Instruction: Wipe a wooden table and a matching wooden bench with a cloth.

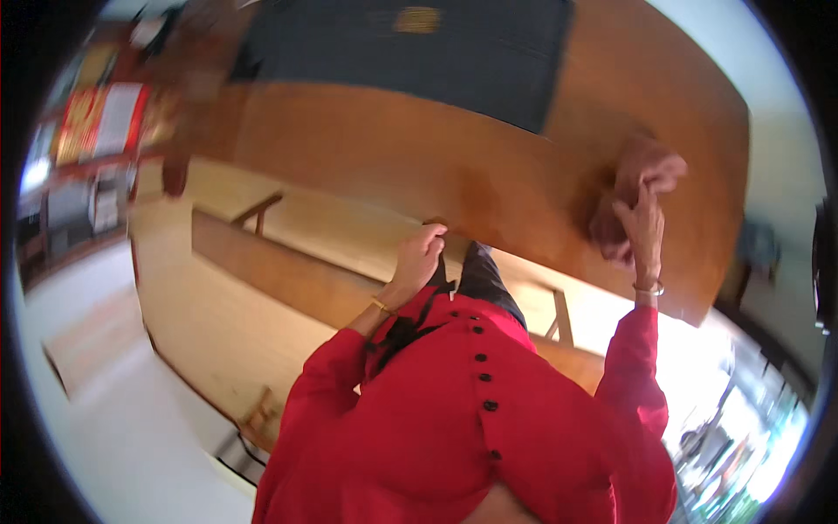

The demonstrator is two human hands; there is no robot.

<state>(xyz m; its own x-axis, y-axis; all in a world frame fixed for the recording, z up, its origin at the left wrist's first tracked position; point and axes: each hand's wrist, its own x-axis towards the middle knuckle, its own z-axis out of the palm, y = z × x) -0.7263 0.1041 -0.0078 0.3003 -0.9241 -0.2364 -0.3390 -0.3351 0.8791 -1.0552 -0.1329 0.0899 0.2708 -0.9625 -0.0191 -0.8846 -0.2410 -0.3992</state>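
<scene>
On the right part of a brown wooden table [366, 131], my right hand [643, 226] presses and grips a crumpled dusty-pink cloth [648, 160]. Folds of the cloth bulge out past the fingertips and to the left of the hand. My left hand [419, 257] hangs at the near table edge, in front of my body, with its fingers curled. A small dark brown shape shows just beyond those fingers; whether the hand touches it is unclear. A darker, damp-looking patch marks the wood between the two hands.
A dark flat mat or board [406, 59] with a gold-coloured patch [418, 20] lies across the table's far side. A long wooden bench [281, 268] runs along the near side, passing beneath me. Blurred shelves [78, 203] stand at the left; a bright cluttered area lies lower right.
</scene>
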